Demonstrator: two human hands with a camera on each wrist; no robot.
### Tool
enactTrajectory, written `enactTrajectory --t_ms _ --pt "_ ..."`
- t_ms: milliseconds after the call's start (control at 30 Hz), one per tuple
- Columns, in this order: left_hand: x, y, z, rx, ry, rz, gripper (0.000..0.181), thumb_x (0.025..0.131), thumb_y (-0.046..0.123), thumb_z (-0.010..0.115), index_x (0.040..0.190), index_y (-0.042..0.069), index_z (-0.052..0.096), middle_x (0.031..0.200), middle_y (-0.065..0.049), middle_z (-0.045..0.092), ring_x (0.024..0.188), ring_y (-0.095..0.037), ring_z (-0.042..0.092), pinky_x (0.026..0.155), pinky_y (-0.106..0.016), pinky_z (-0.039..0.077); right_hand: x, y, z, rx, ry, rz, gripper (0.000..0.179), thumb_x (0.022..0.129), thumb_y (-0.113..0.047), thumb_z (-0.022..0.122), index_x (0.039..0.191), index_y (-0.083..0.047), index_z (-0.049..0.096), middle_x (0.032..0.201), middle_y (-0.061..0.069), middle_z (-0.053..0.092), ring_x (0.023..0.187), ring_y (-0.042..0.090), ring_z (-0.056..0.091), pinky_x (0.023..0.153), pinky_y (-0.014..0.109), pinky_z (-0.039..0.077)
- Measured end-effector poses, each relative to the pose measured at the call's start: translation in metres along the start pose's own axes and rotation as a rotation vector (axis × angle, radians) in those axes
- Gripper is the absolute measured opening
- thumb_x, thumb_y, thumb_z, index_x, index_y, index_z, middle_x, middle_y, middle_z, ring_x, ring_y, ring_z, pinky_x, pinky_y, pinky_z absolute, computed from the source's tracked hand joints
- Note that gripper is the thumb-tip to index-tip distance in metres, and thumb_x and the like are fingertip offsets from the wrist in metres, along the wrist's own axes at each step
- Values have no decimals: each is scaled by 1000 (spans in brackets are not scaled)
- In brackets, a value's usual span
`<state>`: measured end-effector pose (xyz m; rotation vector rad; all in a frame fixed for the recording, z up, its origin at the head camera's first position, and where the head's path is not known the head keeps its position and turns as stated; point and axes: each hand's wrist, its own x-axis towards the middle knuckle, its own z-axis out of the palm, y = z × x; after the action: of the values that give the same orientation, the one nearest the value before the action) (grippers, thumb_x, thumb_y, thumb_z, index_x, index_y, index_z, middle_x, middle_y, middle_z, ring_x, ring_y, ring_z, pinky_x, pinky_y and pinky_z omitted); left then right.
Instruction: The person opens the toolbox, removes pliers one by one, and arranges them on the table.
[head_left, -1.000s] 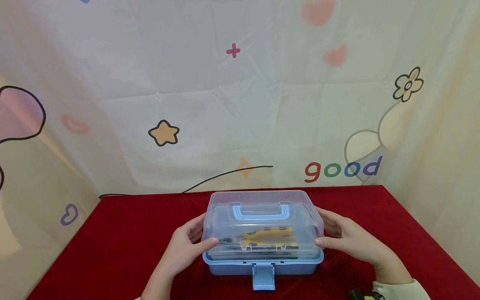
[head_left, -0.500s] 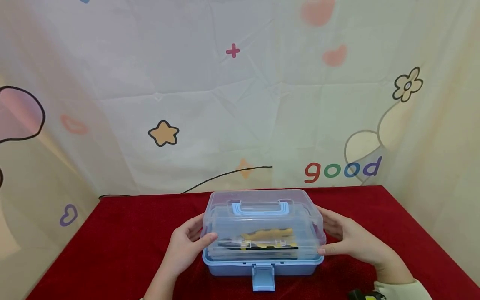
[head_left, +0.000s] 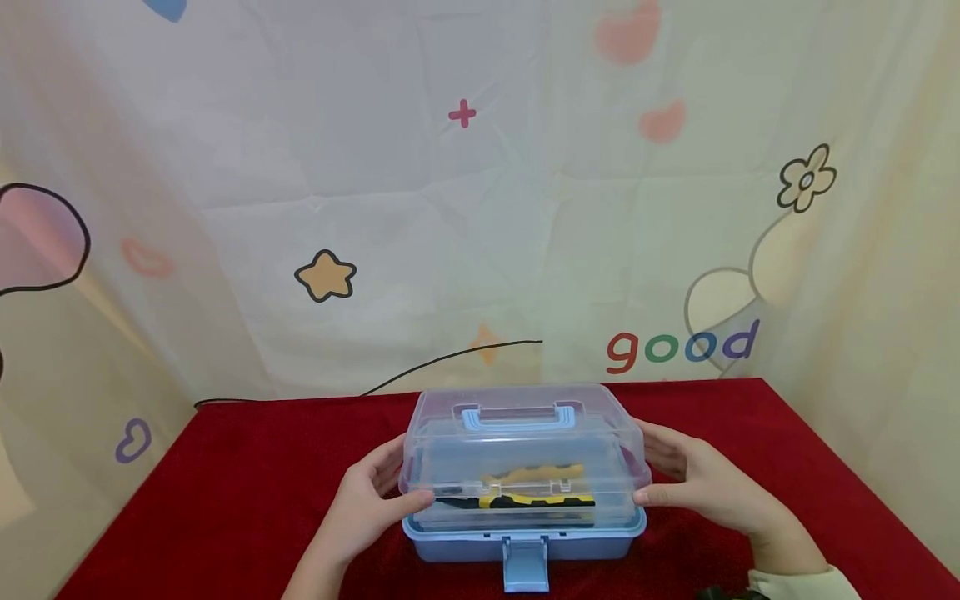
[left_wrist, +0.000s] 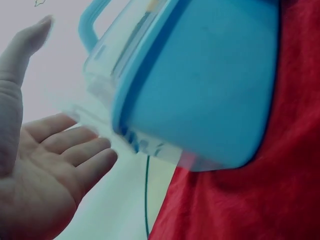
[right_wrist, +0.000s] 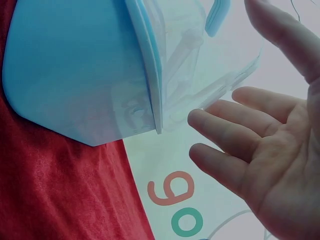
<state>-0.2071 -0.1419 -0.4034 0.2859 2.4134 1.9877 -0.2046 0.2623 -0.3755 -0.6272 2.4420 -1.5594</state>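
Note:
A light-blue toolbox (head_left: 450, 548) stands on the cloth, its front latch (head_left: 526, 567) hanging down. The clear lid (head_left: 517, 396) with a blue handle (head_left: 517, 423) is raised at the front, above the base rim. Yellow-and-black tools (head_left: 536, 501) show inside. My left hand (head_left: 360, 510) is at the lid's left end, thumb at the front corner, fingers reaching along the side. At the right end my right hand (head_left: 712, 482) mirrors it. Both wrist views show the left palm (left_wrist: 45, 175) and right palm (right_wrist: 275, 165) with fingers extended beside the clear plastic.
A red cloth (head_left: 262, 492) covers the table. Behind stands a pale curtain (head_left: 480, 225) printed with a star, hearts and the word "good". A dark object (head_left: 720, 593) is cut off at the bottom edge near the right sleeve (head_left: 806, 583).
The lid's front edge has risen from the base rim, leaving a wider gap. Both hands have stayed at its ends as it moved. The head view has tilted slightly upward.

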Motion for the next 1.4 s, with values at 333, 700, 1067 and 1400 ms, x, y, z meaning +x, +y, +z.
enactTrajectory --t_ms 333,700,1067,1400 --pt "1 -2 -1 6 19 20 68 73 24 80 135 20 52 133 -3 58 119 -25 58 91 -33 53 -1 -2 3 -77 132 13 67 80 -22 74 137 -2 46 131 20 56 115 29 61 83 34 57" --pt "3 2 3 167 148 36 56 78 33 76 129 18 58 126 -6 62 118 -28 58 95 -48 49 1 -2 8 -96 262 35 54 82 -22 72 128 1 55 121 22 62 103 28 66 78 33 58" --pt "14 7 2 203 160 56 51 78 36 75 121 15 58 129 -7 60 121 -30 56 95 -46 50 8 1 19 -119 406 -11 57 88 -24 65 138 -4 47 132 20 56 109 30 63 80 33 57" --pt "19 7 1 191 180 112 42 78 30 75 112 10 60 116 -9 67 111 -27 63 93 -42 51 12 3 23 -162 486 -40 47 89 -21 64 130 1 55 117 20 65 92 4 67 74 25 57"
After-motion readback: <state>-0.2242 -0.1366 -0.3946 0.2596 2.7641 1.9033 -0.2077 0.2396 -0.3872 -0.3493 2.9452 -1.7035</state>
